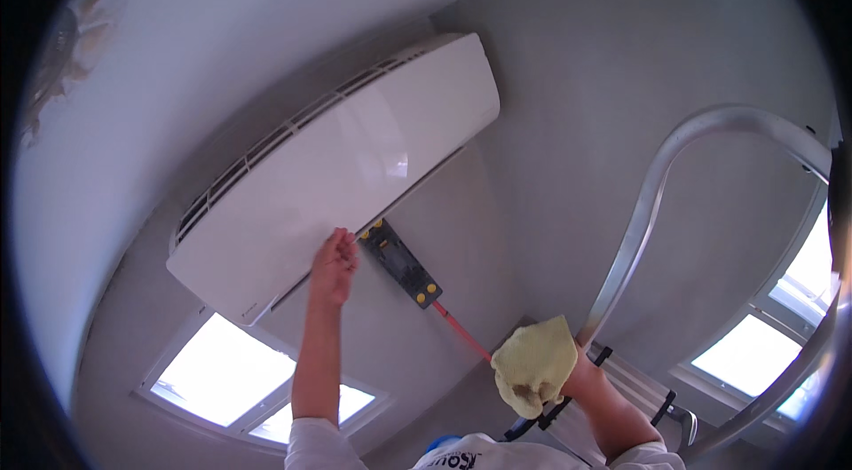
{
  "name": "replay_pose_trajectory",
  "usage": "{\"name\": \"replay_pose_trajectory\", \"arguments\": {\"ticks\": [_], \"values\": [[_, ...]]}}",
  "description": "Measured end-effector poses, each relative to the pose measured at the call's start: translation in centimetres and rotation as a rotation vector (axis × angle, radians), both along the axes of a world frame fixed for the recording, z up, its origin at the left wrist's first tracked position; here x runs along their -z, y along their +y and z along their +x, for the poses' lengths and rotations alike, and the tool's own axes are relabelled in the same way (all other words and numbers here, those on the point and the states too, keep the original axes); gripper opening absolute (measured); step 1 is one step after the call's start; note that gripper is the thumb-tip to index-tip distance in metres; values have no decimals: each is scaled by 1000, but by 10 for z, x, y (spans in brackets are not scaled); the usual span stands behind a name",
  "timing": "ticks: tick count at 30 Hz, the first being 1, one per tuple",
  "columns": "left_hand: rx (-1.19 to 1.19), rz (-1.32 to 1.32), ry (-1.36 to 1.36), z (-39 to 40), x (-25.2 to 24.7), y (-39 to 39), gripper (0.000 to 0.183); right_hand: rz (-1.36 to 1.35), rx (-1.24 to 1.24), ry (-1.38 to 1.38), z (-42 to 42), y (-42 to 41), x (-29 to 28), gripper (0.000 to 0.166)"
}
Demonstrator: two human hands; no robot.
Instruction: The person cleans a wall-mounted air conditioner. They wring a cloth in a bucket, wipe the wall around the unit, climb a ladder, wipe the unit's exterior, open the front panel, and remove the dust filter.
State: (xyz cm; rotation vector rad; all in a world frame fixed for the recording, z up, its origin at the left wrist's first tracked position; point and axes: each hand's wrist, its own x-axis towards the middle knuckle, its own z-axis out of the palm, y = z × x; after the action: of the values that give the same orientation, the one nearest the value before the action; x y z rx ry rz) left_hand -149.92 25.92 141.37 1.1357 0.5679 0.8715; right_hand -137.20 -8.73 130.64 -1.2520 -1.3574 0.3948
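A white wall-mounted air conditioner indoor unit (333, 184) hangs above me, with an open grille along its top. My left hand (337, 263) is raised to the lower edge of its front panel, fingertips at or near the edge; firm contact cannot be told. My right hand (580, 373) is mostly hidden behind a yellow cloth (536, 360), dirty in one spot, which it holds. Below the unit, a dark board with yellow round parts (403, 263) stands against or near the wall, a red strap or pole (464, 331) running from it towards the cloth.
A curved metal rail (639, 224) rises on the right, beside a ladder's platform or steps (616, 397). Bright windows (223, 370) lie at lower left, and more windows (749, 353) at right. A brown ornament or damaged patch (63, 57) marks the upper left.
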Motion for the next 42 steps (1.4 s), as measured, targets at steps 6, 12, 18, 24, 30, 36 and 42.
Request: {"name": "replay_pose_trajectory", "arguments": {"ticks": [6, 12, 18, 24, 30, 36, 42], "values": [[-213, -222, -274, 25, 58, 18, 20, 28, 183, -361, 0, -2, 1, 36], [-155, -265, -383, 40, 68, 37, 24, 21, 190, -353, 1, -2, 16, 41], [-222, -190, -450, 58, 74, 38, 32, 82, 265, -582, 5, -1, 12, 41], [-200, -67, -442, 64, 72, 46, 47, 98, 289, -666, 5, 0, 16, 40], [-153, -72, -424, 65, 73, 45, 52, 54, 271, -706, 5, -1, 14, 38], [-226, -25, -454, 84, 64, 37, 51, 122, 308, -724, 6, 0, 21, 36], [-349, 16, -452, 89, 59, 31, 50, 165, 308, -695, 7, 4, 23, 42]]}}
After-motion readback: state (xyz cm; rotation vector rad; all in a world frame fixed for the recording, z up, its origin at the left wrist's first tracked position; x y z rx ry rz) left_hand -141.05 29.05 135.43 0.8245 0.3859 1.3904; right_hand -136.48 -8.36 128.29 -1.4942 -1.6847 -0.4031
